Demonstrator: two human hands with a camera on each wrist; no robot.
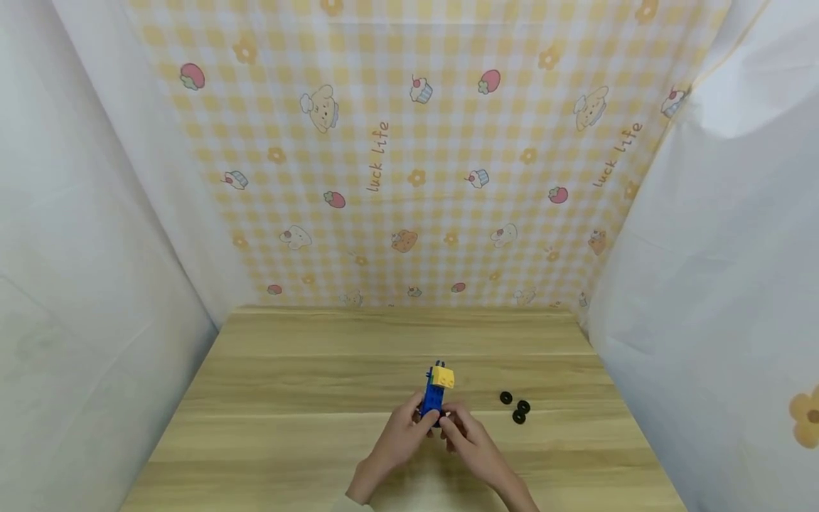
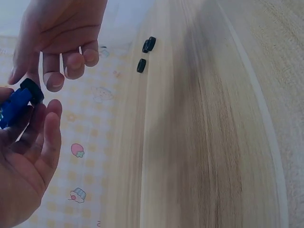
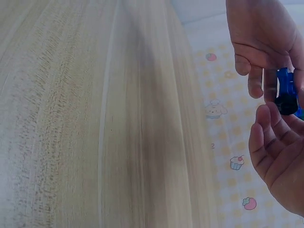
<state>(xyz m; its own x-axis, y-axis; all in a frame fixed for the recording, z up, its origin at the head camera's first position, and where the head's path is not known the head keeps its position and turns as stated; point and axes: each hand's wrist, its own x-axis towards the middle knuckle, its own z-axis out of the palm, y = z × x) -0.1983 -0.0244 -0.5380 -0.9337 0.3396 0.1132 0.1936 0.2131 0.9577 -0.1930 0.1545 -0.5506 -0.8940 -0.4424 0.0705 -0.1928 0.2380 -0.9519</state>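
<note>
A blue toy vehicle [image 1: 434, 400] with a yellow block [image 1: 443, 377] on its far end is held up over the table. My left hand [image 1: 399, 432] grips its near end, thumb on top and fingers curled underneath. At that same end sits a black tire [image 2: 32, 91], beside the blue body in the left wrist view. My right hand [image 1: 472, 442] pinches around this tire [image 3: 286, 103] with thumb and forefinger, its other fingers loosely bent. Part of the vehicle is hidden behind the hands.
Three loose black tires, one of them a separate tire [image 1: 506, 397], lie on the wooden table [image 1: 288, 398] to the right of the hands. Behind the table hangs a yellow checked cloth [image 1: 416, 142]. White sheets enclose both sides.
</note>
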